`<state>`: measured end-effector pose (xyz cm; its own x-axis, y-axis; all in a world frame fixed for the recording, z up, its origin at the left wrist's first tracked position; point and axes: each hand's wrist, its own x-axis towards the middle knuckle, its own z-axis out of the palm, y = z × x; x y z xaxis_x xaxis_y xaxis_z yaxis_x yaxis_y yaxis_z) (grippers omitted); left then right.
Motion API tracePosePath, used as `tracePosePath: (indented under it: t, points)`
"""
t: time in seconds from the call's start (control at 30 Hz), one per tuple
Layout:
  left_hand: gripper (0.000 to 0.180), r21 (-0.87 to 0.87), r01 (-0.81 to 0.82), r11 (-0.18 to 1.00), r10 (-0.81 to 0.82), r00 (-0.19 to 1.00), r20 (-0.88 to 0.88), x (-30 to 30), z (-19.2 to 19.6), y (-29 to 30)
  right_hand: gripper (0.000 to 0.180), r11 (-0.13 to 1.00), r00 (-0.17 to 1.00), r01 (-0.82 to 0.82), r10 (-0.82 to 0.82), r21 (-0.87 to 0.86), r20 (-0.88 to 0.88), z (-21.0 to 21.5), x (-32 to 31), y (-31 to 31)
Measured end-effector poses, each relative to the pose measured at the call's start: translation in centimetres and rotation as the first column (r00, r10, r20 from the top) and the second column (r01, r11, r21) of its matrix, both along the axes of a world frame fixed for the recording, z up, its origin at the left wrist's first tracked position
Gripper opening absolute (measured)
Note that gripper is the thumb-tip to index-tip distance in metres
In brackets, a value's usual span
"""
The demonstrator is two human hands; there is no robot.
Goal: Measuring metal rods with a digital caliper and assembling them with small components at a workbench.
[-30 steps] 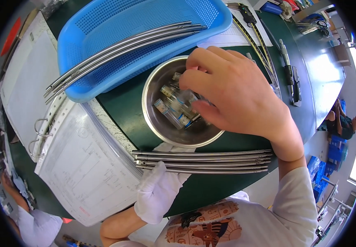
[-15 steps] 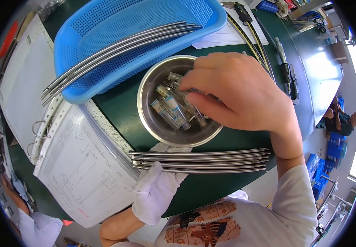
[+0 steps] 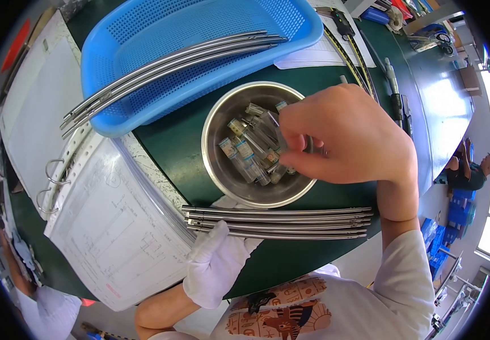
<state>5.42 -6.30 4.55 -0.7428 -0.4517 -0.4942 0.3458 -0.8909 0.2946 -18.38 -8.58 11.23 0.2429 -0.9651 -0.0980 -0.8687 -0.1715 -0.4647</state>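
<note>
My left hand point(image 3: 216, 263), in a white glove, is closed round a bundle of slim metal rods point(image 3: 279, 222) near their left ends. The rods lie level in front of a steel bowl point(image 3: 214, 170). Inside the bowl are several small clear plastic tubes point(image 3: 246, 152), some with a blue band, heaped at odd angles. My bare right hand point(image 3: 350, 136) reaches over the bowl's right side with thumb and fingers bent together in a pinch among the tubes. What the fingertips grip is hard to make out, as the hand partly covers it.
A blue perforated basket point(image 3: 199, 82) stands behind the bowl, with more metal rods point(image 3: 171, 68) across its rim. At left lies a ring binder with a drawing in a clear sleeve point(image 3: 126, 226). Calipers point(image 3: 344, 25) rest on paper at the back; a micrometer point(image 3: 395, 90) is farther right.
My right hand has drawn slightly right within the bowl, uncovering more tubes. The bowl and basket appear a little farther right in the view. My left hand still grips the rods.
</note>
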Motion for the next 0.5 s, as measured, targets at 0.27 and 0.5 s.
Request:
tracePosePath:
  t: [0.27, 0.5]
  points:
    - [0.042, 0.078, -0.049, 0.996, 0.051, 0.998, -0.028, 0.3, -0.1, 0.1, 0.014, 0.992, 0.988, 0.02, -0.001, -0.122, 0.155, -0.6, 0.1, -0.1]
    - [0.035, 0.077, -0.047, 0.996, 0.049, 0.998, -0.026, -0.4, 1.1, 0.0, 0.013, 0.943, 0.987, -0.09, 0.128, -0.321, 0.099, -0.7, 0.3, -0.1]
